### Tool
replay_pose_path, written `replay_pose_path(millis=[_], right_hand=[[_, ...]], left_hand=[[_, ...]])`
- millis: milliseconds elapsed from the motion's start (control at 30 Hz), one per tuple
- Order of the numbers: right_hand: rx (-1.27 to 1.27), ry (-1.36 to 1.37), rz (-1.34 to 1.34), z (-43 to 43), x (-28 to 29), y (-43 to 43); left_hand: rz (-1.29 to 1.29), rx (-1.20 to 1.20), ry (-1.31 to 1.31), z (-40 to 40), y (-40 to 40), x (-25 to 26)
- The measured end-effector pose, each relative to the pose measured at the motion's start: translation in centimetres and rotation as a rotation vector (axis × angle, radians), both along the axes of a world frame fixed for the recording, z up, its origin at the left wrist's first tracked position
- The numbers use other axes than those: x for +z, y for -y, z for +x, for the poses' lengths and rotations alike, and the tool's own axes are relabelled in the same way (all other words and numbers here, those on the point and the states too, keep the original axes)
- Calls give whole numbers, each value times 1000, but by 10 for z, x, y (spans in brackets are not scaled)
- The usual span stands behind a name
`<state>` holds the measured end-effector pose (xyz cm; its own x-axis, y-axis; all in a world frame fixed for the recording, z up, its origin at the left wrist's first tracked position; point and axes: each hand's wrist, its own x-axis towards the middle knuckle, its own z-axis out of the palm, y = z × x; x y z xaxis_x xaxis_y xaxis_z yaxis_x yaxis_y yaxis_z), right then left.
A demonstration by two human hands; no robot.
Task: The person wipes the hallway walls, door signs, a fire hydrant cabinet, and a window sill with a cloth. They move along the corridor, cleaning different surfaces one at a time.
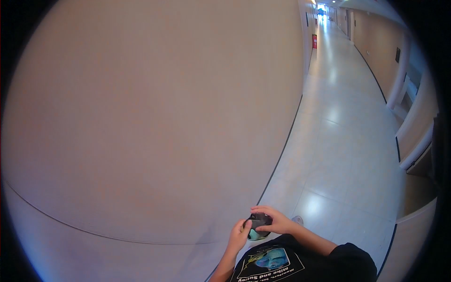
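Close to my body, at the bottom of the head view, I hold a small dark object with a pale teal-green part. It may be a pouch or a folded cap; its exact kind is not plain. My left hand grips its left side, thumb on top. From the right, my right hand curls around its other side, fingers over the far edge and thumb on the near face. Parts of the object are hidden by my fingers.
A large beige wall stands close on my left. A shiny pale corridor floor runs ahead. On the right are another wall and doorways. A red box-like object is by the left wall. My shoe shows below.
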<state>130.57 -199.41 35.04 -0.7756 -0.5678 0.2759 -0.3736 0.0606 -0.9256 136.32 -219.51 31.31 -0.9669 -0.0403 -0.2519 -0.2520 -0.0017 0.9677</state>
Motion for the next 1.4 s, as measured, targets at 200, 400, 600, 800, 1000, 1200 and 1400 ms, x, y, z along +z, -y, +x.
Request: replay_pose_path(millis=[200,400,600,800,1000,1200,1400], right_hand=[[79,328,201,-30,-26,-73],[291,805,-175,-65,-94,-153],[143,1252,-249,-67,-155,-195],[-46,1365,-722,-84,-107,-185],[236,930,-1355,-207,-103,-196],[-101,519,-1234,-341,-7,-171],[-675,-1062,-339,-381,145,-36]], left_hand=[[130,43,-22,-49,-41,6],[-186,-138,-30,-92,-138,7],[-864,-575,-154,-119,-258,59],[-914,-724,-37,-106,-265,73],[-339,-728,-135,-127,-249,103],[-95,-430,-182,-162,-231,113],[-101,-74,-353,-225,-185,90]])
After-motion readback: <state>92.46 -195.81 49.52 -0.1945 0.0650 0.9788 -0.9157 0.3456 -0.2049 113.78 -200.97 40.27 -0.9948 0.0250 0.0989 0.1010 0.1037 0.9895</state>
